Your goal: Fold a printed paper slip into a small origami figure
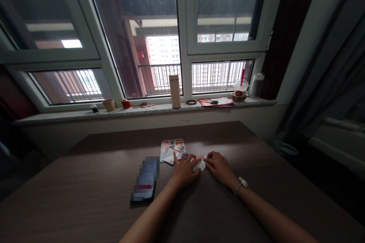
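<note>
A small piece of folded white paper with red print [201, 164] lies on the brown table between my hands. Over its left side, my left hand [185, 171] has its thumb and forefinger closed on the paper, while its little finger sticks out toward the other papers. The fingertips of my right hand [221, 168] are drawn together at the paper's right edge. Just beyond my left hand rest a folded paper piece [170, 155] and a colourful printed leaflet [180, 143] under it. A bracelet [242, 182] circles my right wrist.
A phone [146, 176] with a blurred screen lies left of my left hand. Along the windowsill [137, 111] stand a beige flask [175, 91], a paper cup [108, 104], a red spool [126, 103], a plastic cup with a straw [240, 88], and scissors [212, 101] on papers.
</note>
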### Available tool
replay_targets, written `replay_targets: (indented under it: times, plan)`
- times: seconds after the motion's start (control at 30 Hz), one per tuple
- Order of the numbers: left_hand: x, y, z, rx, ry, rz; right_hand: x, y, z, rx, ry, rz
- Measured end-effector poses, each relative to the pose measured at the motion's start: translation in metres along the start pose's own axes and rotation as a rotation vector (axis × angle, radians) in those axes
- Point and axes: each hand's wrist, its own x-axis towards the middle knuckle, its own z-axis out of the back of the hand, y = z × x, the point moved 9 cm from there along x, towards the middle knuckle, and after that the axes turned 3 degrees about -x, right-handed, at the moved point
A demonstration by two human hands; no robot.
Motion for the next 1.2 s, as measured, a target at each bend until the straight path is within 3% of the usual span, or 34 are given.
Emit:
replay_targets:
  times: [0.8, 1.2]
  plan:
    - [0.001, 0.000, -0.002, 0.006, -0.004, 0.003, -0.005, 0.010, -0.001, -0.153, -0.060, -0.014]
    - [0.000, 0.000, -0.001, 0.004, -0.031, -0.014, -0.005, 0.009, 0.002, -0.116, 0.017, -0.058]
